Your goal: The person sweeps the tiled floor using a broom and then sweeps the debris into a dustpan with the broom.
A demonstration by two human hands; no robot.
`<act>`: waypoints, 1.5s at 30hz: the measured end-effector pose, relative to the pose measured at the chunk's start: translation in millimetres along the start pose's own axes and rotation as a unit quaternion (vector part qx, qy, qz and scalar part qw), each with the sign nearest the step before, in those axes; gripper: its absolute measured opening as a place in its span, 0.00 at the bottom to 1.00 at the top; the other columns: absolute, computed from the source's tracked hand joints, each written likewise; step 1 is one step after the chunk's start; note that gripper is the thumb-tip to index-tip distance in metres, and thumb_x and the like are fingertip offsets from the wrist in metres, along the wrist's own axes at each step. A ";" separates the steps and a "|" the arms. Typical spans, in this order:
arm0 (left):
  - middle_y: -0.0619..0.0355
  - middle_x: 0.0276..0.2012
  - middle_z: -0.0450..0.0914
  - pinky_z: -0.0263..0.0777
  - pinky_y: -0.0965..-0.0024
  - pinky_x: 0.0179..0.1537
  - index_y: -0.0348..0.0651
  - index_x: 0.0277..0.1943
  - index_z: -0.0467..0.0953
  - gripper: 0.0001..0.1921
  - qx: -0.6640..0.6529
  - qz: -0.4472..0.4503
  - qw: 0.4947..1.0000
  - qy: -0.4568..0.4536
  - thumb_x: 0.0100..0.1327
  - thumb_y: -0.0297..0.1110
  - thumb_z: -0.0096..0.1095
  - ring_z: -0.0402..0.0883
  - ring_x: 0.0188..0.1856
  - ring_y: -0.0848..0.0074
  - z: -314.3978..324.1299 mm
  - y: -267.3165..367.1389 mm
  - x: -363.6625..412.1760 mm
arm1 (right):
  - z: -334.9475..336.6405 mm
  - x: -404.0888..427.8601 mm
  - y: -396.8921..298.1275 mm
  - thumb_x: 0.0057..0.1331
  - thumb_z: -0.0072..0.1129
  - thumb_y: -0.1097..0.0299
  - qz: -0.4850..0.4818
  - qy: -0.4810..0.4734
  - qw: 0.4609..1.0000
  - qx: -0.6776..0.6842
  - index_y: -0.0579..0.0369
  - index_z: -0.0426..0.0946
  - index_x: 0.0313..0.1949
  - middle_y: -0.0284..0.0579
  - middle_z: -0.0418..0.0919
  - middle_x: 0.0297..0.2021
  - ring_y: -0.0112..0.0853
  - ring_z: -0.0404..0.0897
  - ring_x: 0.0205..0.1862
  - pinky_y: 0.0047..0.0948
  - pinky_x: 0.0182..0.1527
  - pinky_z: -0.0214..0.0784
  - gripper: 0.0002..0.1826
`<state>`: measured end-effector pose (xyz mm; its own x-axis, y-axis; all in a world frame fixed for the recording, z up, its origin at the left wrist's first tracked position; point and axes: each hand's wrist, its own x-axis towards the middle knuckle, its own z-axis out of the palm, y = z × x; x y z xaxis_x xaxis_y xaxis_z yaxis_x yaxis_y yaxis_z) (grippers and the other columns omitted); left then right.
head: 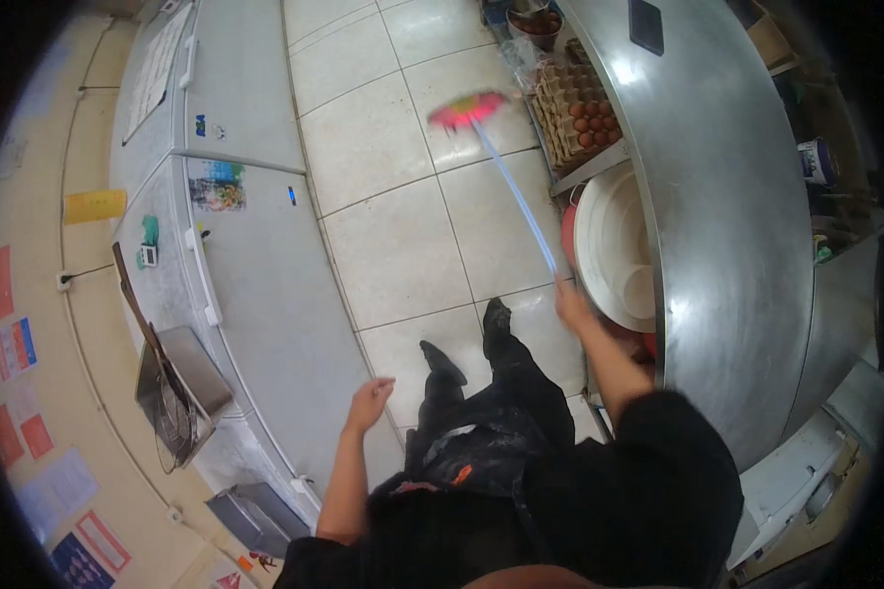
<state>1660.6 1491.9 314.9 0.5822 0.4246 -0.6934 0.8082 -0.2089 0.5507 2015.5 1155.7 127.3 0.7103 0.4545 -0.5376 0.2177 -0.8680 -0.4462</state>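
Observation:
My right hand [573,303] is closed around the near end of the light-blue handle of a broom [519,195]. The broom's pink and yellow head [468,110], blurred, is over the tiled floor [383,250] ahead of my feet, near the egg trays. Beside the chest freezer, my left hand [372,401] is raised with its fingers partly bent; nothing shows in it, and whether the fingers touch is hard to tell.
Chest freezers [265,250] line the left side, with a metal container [191,353] holding strainers on top. At right, a steel counter [722,221] carries a dark phone [646,27]. Below it are stacked egg trays [560,110] and a large white basin [604,250].

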 end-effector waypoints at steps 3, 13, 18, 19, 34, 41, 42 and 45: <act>0.54 0.41 0.81 0.71 0.70 0.44 0.42 0.48 0.78 0.14 0.018 0.047 0.999 -0.008 0.65 0.39 0.58 0.78 0.38 0.72 -15.5 55.3 29.0 | -67.4 168.0 -74.0 0.71 0.31 0.61 -0.026 0.058 0.998 0.000 0.48 0.60 0.64 0.63 0.77 0.43 0.56 0.77 0.45 0.51 0.49 0.69 0.24; 0.61 0.44 0.79 0.70 0.73 0.41 0.45 0.52 0.76 0.19 -0.167 -0.158 0.966 0.123 0.66 0.47 0.54 0.77 0.41 0.77 -40.5 -60.0 -60.8 | -97.3 8.4 -70.4 0.69 0.40 0.65 -0.031 -0.001 0.995 0.090 0.44 0.56 0.67 0.63 0.71 0.53 0.57 0.74 0.51 0.48 0.53 0.66 0.26; 0.63 0.35 0.78 0.68 0.77 0.28 0.45 0.44 0.77 0.12 -0.329 -0.317 0.888 0.057 0.65 0.41 0.54 0.76 0.33 0.80 28.2 -164.5 -132.8 | -83.0 -203.6 -23.3 0.68 0.46 0.70 0.057 -0.031 0.996 0.069 0.37 0.59 0.67 0.67 0.73 0.46 0.54 0.77 0.47 0.44 0.47 0.68 0.28; 0.64 0.34 0.78 0.68 0.76 0.28 0.45 0.43 0.77 0.12 -0.375 -0.324 0.868 0.032 0.65 0.41 0.53 0.76 0.32 0.80 31.4 -154.9 -143.9 | -84.4 -233.6 -27.4 0.67 0.46 0.72 0.111 -0.061 0.991 0.039 0.42 0.60 0.66 0.66 0.73 0.49 0.55 0.75 0.50 0.44 0.50 0.68 0.27; 0.62 0.41 0.78 0.68 0.76 0.37 0.44 0.53 0.76 0.16 -0.258 -0.149 0.926 0.231 0.67 0.42 0.54 0.75 0.38 0.80 -79.8 76.9 43.8 | -119.6 104.2 -58.4 0.69 0.38 0.64 -0.028 -0.058 0.997 -0.046 0.42 0.50 0.69 0.67 0.76 0.39 0.62 0.76 0.40 0.54 0.44 0.68 0.28; 0.60 0.45 0.79 0.69 0.74 0.39 0.43 0.55 0.74 0.19 -0.198 -0.094 0.975 0.042 0.68 0.45 0.52 0.76 0.41 0.77 -53.0 133.8 97.8 | -215.1 288.2 -180.3 0.70 0.38 0.62 -0.085 0.012 0.996 0.028 0.49 0.58 0.66 0.67 0.76 0.39 0.57 0.77 0.42 0.48 0.43 0.69 0.24; 0.60 0.45 0.79 0.69 0.75 0.38 0.43 0.54 0.74 0.19 -0.205 -0.118 0.970 0.056 0.68 0.45 0.52 0.76 0.41 0.78 -43.7 137.9 93.2 | -216.2 274.2 -169.3 0.70 0.38 0.63 -0.100 0.021 0.994 0.028 0.49 0.57 0.66 0.67 0.76 0.39 0.58 0.77 0.42 0.48 0.43 0.69 0.25; 0.59 0.45 0.79 0.69 0.75 0.38 0.44 0.55 0.74 0.18 -0.259 -0.192 0.938 0.131 0.68 0.44 0.52 0.77 0.41 0.78 -13.6 121.3 58.2 | -223.1 153.1 -131.4 0.71 0.38 0.65 -0.029 -0.061 0.997 0.039 0.45 0.50 0.69 0.70 0.76 0.35 0.61 0.77 0.35 0.50 0.40 0.69 0.28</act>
<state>1791.3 1503.3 347.6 0.1603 0.5962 -0.7867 0.7634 0.4303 0.4816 2245.0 1294.7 263.3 0.6100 0.5282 -0.5907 0.1993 -0.8237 -0.5308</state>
